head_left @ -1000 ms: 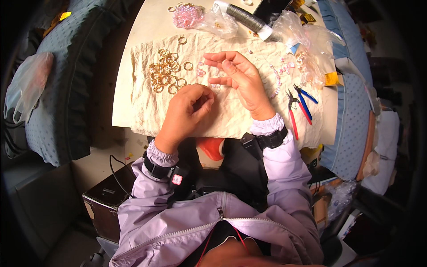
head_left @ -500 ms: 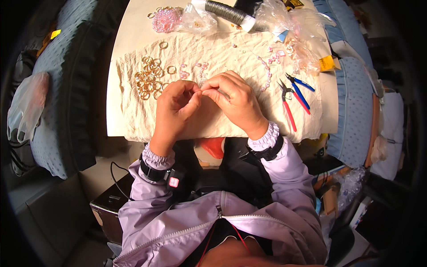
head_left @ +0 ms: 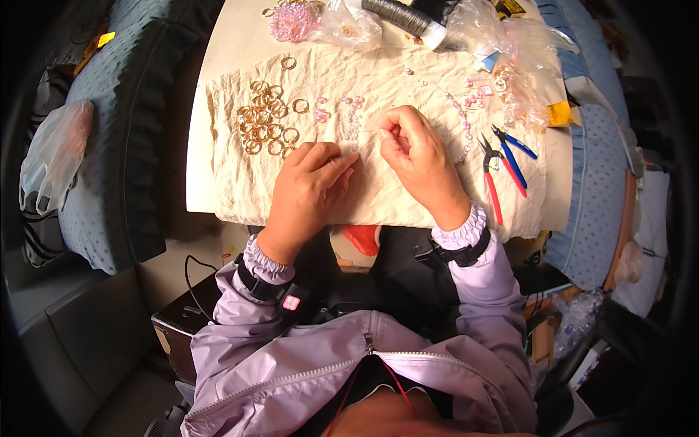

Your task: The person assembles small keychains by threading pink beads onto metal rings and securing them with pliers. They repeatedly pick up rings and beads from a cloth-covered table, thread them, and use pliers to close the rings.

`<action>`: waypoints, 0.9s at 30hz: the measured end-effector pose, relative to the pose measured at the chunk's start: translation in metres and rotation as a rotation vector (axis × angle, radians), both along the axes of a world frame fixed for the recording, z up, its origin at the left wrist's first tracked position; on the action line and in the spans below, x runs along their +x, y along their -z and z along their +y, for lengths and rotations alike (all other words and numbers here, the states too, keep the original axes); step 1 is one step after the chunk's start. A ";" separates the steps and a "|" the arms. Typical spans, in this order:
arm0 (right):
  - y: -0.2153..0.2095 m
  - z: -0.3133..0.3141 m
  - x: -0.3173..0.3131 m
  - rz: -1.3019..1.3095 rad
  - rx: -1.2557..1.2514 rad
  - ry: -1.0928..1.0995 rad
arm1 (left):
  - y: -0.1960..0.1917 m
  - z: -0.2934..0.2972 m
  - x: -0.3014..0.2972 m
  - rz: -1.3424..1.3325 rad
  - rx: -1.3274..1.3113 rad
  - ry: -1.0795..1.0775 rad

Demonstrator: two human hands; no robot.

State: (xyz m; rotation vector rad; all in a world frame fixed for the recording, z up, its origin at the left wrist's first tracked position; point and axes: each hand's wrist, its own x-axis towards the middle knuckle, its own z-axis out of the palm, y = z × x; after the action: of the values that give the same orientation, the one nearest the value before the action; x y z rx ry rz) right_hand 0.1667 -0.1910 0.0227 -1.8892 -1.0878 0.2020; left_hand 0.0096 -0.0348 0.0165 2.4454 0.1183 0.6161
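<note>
My left hand rests low over the cream cloth, thumb and forefinger pressed together just below a small cluster of pink and clear beads. Whatever lies between those fingertips is too small to make out. Raised a little to the right, my right hand is closed in a pinch. A faint thin line, like a pin or wire, seems to stick out leftward from it, but I cannot name it surely. Gold-coloured rings lie heaped left of the beads, with a few pink beads between.
Right of my right hand lie pink beaded pieces, red-handled pliers and blue-and-red cutters. At the back are a pink beaded bundle, a spool of dark wire and clear plastic bags. Padded blue seats flank the table.
My hands, which met at the fingertips, have moved apart. The left has come down to the cloth by the beads; the right stays pinched, farther right. The whole view has shifted slightly.
</note>
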 end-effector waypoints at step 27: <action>0.004 0.003 -0.007 -0.201 -0.068 -0.022 | 0.006 0.003 -0.001 -0.006 -0.210 -0.114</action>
State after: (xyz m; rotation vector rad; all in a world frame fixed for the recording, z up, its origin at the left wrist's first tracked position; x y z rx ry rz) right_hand 0.1593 -0.1885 0.0184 -1.9921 -1.2502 0.0625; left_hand 0.0083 -0.0323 0.0103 2.2453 0.3064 0.6267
